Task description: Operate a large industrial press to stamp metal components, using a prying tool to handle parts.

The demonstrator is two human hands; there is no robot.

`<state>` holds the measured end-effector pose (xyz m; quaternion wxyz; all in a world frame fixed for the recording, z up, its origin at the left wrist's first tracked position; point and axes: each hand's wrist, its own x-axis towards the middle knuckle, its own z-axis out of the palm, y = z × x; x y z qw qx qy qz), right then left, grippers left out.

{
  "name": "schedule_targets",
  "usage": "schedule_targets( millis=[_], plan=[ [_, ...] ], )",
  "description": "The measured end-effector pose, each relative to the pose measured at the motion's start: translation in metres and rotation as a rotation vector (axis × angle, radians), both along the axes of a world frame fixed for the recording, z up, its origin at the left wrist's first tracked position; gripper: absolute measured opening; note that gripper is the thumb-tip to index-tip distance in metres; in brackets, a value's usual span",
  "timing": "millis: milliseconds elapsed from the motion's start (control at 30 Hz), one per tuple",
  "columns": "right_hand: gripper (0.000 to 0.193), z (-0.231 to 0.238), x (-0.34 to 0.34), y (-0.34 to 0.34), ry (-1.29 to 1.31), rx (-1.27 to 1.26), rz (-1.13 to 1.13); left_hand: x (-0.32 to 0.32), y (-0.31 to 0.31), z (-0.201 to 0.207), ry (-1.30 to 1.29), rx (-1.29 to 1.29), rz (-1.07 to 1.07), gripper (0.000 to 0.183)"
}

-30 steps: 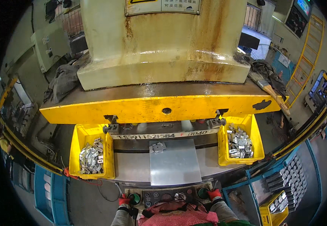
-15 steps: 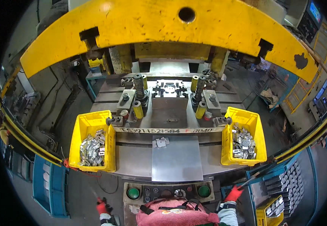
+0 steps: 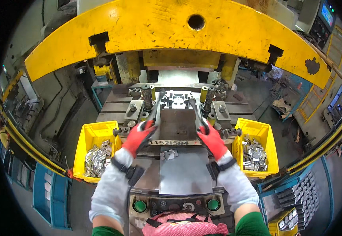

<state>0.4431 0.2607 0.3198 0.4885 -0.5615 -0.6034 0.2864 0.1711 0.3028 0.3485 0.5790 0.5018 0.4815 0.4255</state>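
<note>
My left hand (image 3: 138, 137), in a red and black glove, is closed on a long slim dark tool (image 3: 157, 107). Its far end reaches the left side of a bright cut-out metal piece (image 3: 178, 101) in the press die. Closed likewise, my right hand (image 3: 213, 142) grips a second long dark tool (image 3: 196, 110), angled toward the piece's right side. I cannot make out the tool tips or whether they touch the piece. Below the hands, a small flat metal part (image 3: 169, 154) lies at the upper left of a smooth grey sheet (image 3: 185, 175).
Yellow bins of metal parts flank the die, one left (image 3: 79, 147) and one right (image 3: 272, 147). Dark guide posts (image 3: 146, 96) rise beside the die. The yellow press ram (image 3: 151, 29) spans overhead. A panel with green buttons (image 3: 140, 205) sits at the front.
Both hands have moved from low beside the front panel, forward and inward to the die. The tools now point at the metal piece from either side.
</note>
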Motion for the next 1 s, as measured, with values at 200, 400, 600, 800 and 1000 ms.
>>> schedule_targets(
  millis=[200,400,600,800,1000],
  plan=[
    [0.058,-0.022,-0.011,0.108,-0.312,-0.158,-0.065,0.066,0.108,-0.055,0.458,0.041,-0.052,0.028],
    [0.061,0.008,-0.018,0.055,0.017,0.02,-0.194,0.048,0.08,-0.054,-0.023,0.241,0.114,0.029],
    [0.041,-0.021,0.058,-0.092,-0.038,0.193,-0.556,-0.075,-0.063,-0.048,-0.093,0.116,0.356,0.037],
    [0.037,-0.12,0.135,-0.208,-0.061,-0.151,-0.821,-0.17,-0.168,-0.096,0.317,-0.26,0.624,0.029],
    [0.049,-0.068,0.018,-0.166,-0.136,-0.461,-0.281,-0.147,-0.19,-0.117,0.054,-0.221,0.596,0.029]
  ],
)
